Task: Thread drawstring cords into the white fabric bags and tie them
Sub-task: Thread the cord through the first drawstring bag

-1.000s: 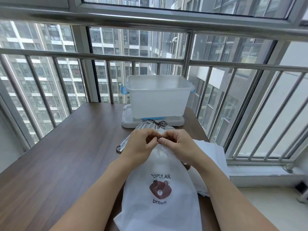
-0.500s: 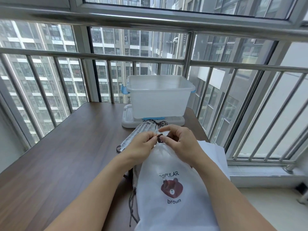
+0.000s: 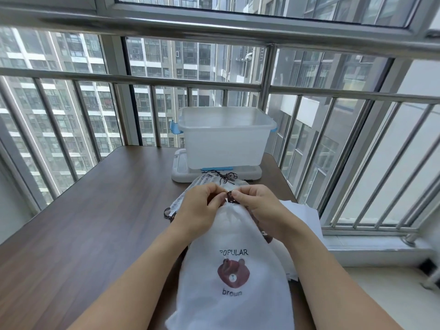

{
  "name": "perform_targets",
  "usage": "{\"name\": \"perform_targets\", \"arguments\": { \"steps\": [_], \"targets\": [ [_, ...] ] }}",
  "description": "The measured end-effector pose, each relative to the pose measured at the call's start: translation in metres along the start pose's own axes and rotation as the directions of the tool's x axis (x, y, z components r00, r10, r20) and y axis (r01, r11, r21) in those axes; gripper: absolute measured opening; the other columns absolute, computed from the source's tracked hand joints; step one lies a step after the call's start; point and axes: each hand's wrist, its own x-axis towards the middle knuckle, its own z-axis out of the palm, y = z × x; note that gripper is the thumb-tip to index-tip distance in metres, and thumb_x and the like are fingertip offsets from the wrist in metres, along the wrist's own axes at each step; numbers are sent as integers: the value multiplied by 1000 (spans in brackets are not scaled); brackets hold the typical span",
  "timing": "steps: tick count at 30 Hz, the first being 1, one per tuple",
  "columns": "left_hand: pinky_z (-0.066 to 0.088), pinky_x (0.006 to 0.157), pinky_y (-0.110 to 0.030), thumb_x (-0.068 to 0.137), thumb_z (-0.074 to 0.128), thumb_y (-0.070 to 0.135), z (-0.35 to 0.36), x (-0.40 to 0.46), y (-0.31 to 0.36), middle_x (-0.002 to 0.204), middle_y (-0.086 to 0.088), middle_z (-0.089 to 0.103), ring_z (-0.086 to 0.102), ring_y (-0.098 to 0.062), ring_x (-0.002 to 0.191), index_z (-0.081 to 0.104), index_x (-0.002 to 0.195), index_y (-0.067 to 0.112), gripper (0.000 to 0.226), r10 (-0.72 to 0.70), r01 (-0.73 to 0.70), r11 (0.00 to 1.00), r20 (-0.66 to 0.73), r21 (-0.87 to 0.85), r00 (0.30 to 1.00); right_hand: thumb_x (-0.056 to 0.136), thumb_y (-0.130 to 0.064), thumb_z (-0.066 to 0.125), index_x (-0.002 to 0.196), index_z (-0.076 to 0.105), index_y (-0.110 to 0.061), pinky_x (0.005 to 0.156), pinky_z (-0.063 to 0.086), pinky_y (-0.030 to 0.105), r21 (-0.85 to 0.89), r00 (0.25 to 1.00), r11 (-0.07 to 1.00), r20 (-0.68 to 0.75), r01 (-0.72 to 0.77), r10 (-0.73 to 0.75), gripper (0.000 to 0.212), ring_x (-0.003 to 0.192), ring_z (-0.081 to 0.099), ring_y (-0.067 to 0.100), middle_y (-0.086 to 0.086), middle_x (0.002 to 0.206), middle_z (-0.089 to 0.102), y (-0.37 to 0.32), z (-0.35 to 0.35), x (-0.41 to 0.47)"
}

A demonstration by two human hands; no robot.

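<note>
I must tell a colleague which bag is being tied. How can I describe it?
On the brown table, before the clear plastic box, both hands pinch a dark cord. The bag beneath them is gathered shut, showing a brown bear print, unlike the flat bags alongside.

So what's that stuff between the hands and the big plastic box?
In the head view, a pile of white bags with dark cords lies between the hands and the plastic box, which sits on its lid.

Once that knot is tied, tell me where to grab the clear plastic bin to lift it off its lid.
Probably grip the clear bin under its rolled rim at both short ends, one hand from each side, by the blue latches. Its walls look smooth and taper downward, so the rim gives the surest hold. It stands upright on the lid.
</note>
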Motion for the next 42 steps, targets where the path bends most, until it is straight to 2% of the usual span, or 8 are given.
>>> {"name": "perform_targets", "arguments": {
  "steps": [3,8,17,27,32,35,39,42],
  "targets": [
    [43,63,-9,95,63,9,-1,-2,3,76,6,70,57,4,66,75,89,14,15,30,-30,999,8,13,1000,95,-24,64,99,73,0,52,29,21,164,987,980,133,-111,89,26,59,40,13,14,87,48,2,-2,2],
    [41,63,-9,93,64,6,0,-5,5,71,13,67,58,4,65,74,91,18,16,122,-121,992,-35,33,992,101,-11,51,91,73,-6,48,26,14,389,973,894,153,-222,175,25,46,35,3,-4,61,45,4,-5,3],
    [55,71,-19,83,71,-4,0,-3,3,94,6,71,67,-10,88,78,96,14,23,376,-371,927,-135,63,917,86,-27,76,135,62,-4,78,28,27,439,960,860,220,-258,175,56,90,34,19,13,121,37,14,-9,10],
    [56,72,-30,81,77,23,1,-6,7,87,10,71,66,-14,81,80,96,25,15,240,-241,971,-126,6,963,98,-21,61,122,71,-2,59,44,20,396,976,893,131,-214,176,32,66,51,13,8,86,64,5,-2,1],
    [59,67,-27,79,83,12,2,-7,11,76,12,76,71,-7,66,81,89,19,12,115,-122,992,-140,-45,984,78,-24,79,117,66,11,68,31,30,362,977,908,88,-211,192,54,76,36,21,18,98,45,5,2,4],
    [58,62,-22,82,78,7,2,-7,11,75,13,75,70,-4,63,81,90,17,13,127,-131,991,-125,-18,984,90,-18,70,119,66,12,62,28,25,376,980,905,39,-198,197,41,59,32,9,5,76,40,10,1,7],
    [47,63,-8,85,73,7,0,-6,10,68,14,73,66,4,61,81,90,17,14,176,-168,984,-139,68,975,99,-6,57,117,66,13,49,48,16,370,992,920,26,-127,126,28,48,59,7,8,69,67,0,5,-1],
    [54,66,-17,87,71,13,-7,-3,5,72,11,75,67,2,64,81,91,19,12,263,-235,952,-125,198,957,100,0,54,117,64,15,42,44,12,402,996,912,8,-80,84,24,40,57,2,1,55,66,-9,6,-5]
  ]
}}
